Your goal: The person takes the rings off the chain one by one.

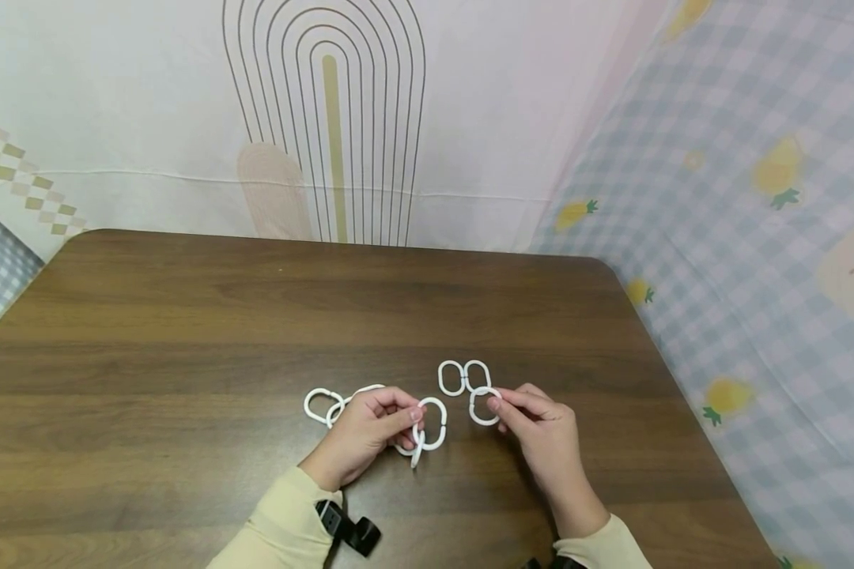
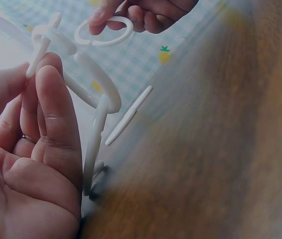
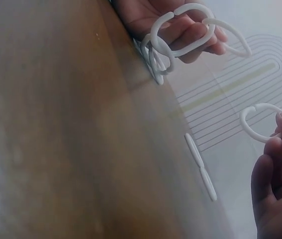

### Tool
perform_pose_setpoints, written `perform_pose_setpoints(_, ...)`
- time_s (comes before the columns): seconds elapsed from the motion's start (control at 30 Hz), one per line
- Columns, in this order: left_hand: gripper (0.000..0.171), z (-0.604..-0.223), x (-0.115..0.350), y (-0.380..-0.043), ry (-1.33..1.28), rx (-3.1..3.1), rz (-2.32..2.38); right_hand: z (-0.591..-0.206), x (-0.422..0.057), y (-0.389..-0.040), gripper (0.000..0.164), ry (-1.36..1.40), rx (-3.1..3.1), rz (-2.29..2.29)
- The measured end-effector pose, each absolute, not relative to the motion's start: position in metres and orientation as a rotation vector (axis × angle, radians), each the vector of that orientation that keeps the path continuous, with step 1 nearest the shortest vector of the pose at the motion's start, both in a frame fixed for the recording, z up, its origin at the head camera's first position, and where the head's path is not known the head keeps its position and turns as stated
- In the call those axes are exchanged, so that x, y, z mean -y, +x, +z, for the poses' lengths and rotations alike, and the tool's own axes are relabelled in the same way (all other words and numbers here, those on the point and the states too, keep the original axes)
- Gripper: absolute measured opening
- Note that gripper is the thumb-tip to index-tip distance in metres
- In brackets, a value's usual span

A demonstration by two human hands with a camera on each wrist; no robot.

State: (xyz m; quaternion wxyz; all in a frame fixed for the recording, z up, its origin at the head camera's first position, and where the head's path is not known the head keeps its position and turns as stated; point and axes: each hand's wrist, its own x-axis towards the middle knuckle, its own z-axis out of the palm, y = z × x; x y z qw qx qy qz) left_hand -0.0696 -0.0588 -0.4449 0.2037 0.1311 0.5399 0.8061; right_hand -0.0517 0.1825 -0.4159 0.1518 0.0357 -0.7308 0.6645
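Note:
My left hand (image 1: 359,438) pinches a white oval plastic chain link (image 1: 444,423) between thumb and fingertips. Other links are hooked to it, and the chain (image 1: 307,401) trails past the hand to the left; part of it is hidden behind the fingers. A small gap shows in one chain link (image 3: 155,31) in the right wrist view. To the right, my right hand (image 1: 551,438) pinches a single link (image 1: 472,411) by its edge, held above the table and apart from the chain.
Two loose white links, one on the left (image 1: 440,379) and one on the right (image 1: 489,373), lie side by side just beyond my right hand. The brown wooden table (image 1: 185,316) reaches back to a patterned cloth (image 1: 484,118). A checked cloth (image 1: 740,261) hangs along the right edge.

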Motion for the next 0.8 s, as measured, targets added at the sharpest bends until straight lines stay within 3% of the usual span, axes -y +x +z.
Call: perform_pose_setpoints(0.8,0.034,-0.441,0.058,-0.069,0.349,-1.497,2.254,-0.423,-0.201,-0.068,0.014,-0.139,2.193,1.825)
